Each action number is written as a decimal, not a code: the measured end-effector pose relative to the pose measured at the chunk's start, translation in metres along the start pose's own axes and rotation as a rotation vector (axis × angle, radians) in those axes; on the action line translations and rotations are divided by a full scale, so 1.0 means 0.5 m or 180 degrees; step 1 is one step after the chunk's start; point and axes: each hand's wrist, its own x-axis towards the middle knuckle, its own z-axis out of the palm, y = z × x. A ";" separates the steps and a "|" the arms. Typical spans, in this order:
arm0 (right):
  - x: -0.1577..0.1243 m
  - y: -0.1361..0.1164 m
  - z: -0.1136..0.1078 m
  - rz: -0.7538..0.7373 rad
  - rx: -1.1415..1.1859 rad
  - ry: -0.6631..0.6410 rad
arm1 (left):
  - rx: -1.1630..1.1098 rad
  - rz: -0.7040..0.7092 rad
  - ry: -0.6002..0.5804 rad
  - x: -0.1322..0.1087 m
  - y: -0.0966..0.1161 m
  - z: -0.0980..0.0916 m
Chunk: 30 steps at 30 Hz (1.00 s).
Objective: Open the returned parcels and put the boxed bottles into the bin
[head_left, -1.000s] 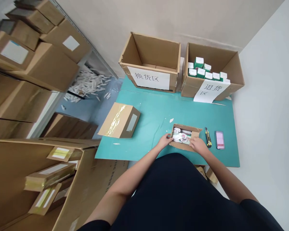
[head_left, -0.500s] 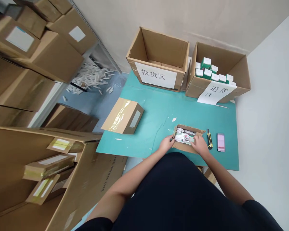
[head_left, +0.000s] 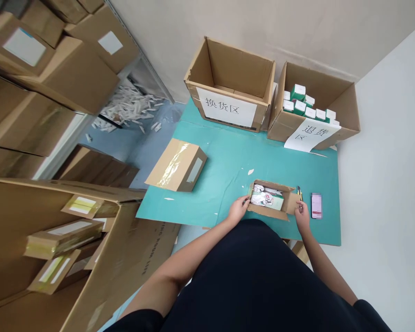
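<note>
An opened small cardboard box (head_left: 269, 213) lies near the table's front edge, with crumpled paper (head_left: 262, 198) and a green-and-white carton (head_left: 277, 202) inside. My left hand (head_left: 239, 208) grips the left end of this box, thumb and fingers closed on its edge. At the opposite end, my right hand (head_left: 302, 215) pinches the folded-out flap. Just beyond the right fingers lies a yellow-and-black utility knife (head_left: 299, 193), partly hidden by the flap and hand. A phone (head_left: 316, 205) rests to the right of it.
A taped cardboard box (head_left: 174, 165) sits on the left of the green table (head_left: 224, 159). Two labelled bins stand at the back: one cardboard bin (head_left: 228, 108) and another (head_left: 347, 110) holding several green-and-white cartons. A large box (head_left: 100, 258) of parcels and stacked boxes (head_left: 79, 69) flank the left.
My right hand has moved right, from the box's inside edge to its end flap, which is now folded outward. More of the green-and-white carton shows. My left hand stays put.
</note>
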 end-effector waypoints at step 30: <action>0.034 -0.159 0.031 -0.1107 -0.2374 -0.2036 | -0.1240 -0.0671 -0.0759 0.024 -0.055 -0.020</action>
